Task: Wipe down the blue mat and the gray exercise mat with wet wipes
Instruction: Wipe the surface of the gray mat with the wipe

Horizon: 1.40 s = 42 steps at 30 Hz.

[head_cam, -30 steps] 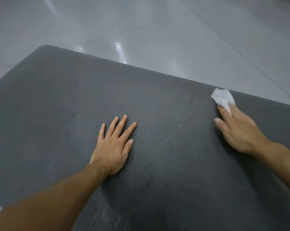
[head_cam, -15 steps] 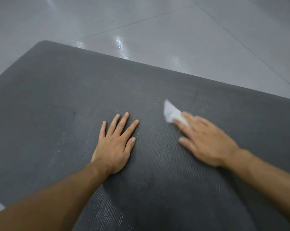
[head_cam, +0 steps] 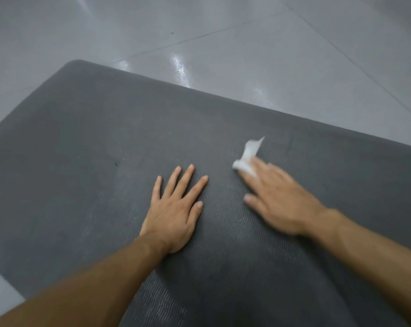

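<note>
Stretching left to right across the view, the dark gray ribbed exercise mat point(head_cam: 81, 138) lies flat on glossy pale floor tiles point(head_cam: 247, 55). The left hand point(head_cam: 173, 208) rests flat on it, fingers spread. The blurred right hand point(head_cam: 277, 199) presses a crumpled white wet wipe point(head_cam: 248, 156) under straight fingers, the wipe's loose tip pointing toward the mat's far edge.

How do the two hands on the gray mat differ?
The left hand lies flat with fingers spread, holding nothing; the right hand presses a white wet wipe under its fingertips. The left hand looks sharp, the right hand blurred. Both rest palm down on the gray exercise mat.
</note>
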{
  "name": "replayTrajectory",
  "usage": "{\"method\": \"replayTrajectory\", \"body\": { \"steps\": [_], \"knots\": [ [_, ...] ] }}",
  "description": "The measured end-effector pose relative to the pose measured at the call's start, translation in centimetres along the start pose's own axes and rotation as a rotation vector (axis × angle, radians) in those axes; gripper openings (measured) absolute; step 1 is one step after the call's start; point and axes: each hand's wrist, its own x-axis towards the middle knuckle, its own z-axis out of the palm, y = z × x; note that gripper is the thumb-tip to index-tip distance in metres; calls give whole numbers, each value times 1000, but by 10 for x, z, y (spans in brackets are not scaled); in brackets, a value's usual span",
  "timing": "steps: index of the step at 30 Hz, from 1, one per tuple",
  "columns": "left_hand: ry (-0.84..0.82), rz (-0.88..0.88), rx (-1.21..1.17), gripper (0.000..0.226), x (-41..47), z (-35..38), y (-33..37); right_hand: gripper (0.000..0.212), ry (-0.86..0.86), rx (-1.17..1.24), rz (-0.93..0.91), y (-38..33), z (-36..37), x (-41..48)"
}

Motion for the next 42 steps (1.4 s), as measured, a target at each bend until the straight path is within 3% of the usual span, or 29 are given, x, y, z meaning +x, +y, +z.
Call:
{"method": "replayTrajectory", "body": {
  "steps": [4,6,9,13,16,18,22,27,31,33,39,42],
  "knots": [
    [16,1,2,61,0,1,2,67,-29,-189,-317,-48,36,-59],
    [25,1,2,61,0,3,3,66,-7,-221,-330,-46,43,-76],
    [28,-4,-4,61,0,4,2,65,86,-223,-91,-15,37,-83],
    [-5,-15,7,63,-1,2,1,65,195,-105,474,50,14,-99],
    [-36,-8,-10,65,-2,0,0,75,177,-22,649,63,5,-112],
    [-52,3,-44,66,-6,-1,-4,79,142,3,570,42,7,-110],
    [-48,42,-41,68,-27,2,-13,73,33,-4,232,-49,32,-93],
    [-54,45,-36,67,-51,1,-18,65,-63,-92,-357,-161,86,-97],
    [-56,35,-54,65,-71,1,-28,62,-134,-152,-574,-175,99,-112],
    [-59,0,-61,66,-81,2,-31,62,-105,-183,-499,-160,89,-106],
    [-68,-107,-111,68,-107,3,-26,71,15,-118,227,-69,39,-85],
    [-68,-152,-111,62,-112,4,-15,69,-43,-101,211,-66,32,-93]
  ]
}}
